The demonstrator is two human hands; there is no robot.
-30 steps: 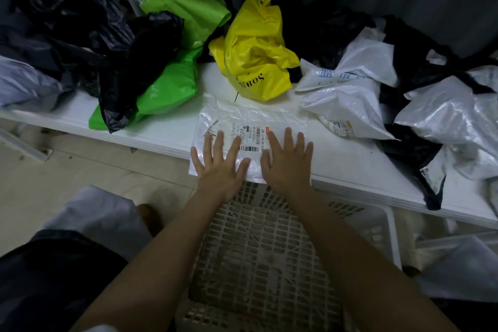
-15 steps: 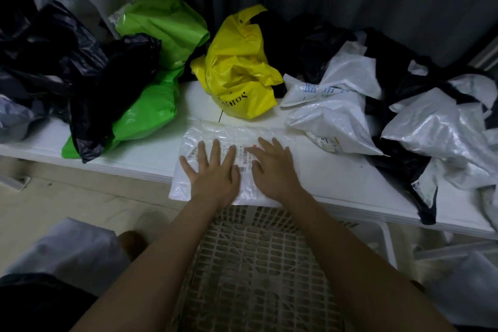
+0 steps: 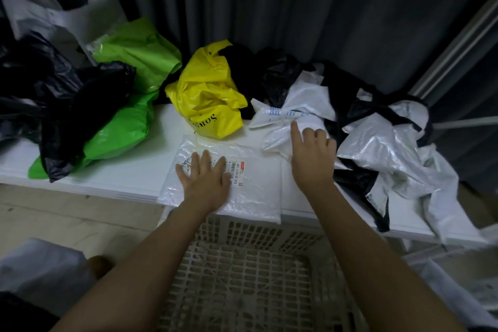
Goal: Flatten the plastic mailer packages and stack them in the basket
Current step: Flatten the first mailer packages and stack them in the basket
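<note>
- Honestly, the label print on the flat clear plastic mailer is looking too blurry to read.
- It's lying lengthwise toward me, overhanging the white slatted basket.
- Left hand is pressing it, fingers spread; right hand is poking a crumpled white mailer, other fingers curled.

1. The left hand lies flat, fingers spread, on a clear mailer at the near edge of the white table.
2. The right hand reaches over a crumpled white mailer, forefinger stretched out, other fingers curled.
3. A yellow bag, green bags and black bags lie behind.
4. A white lattice basket stands below the table edge, between the forearms.
</note>
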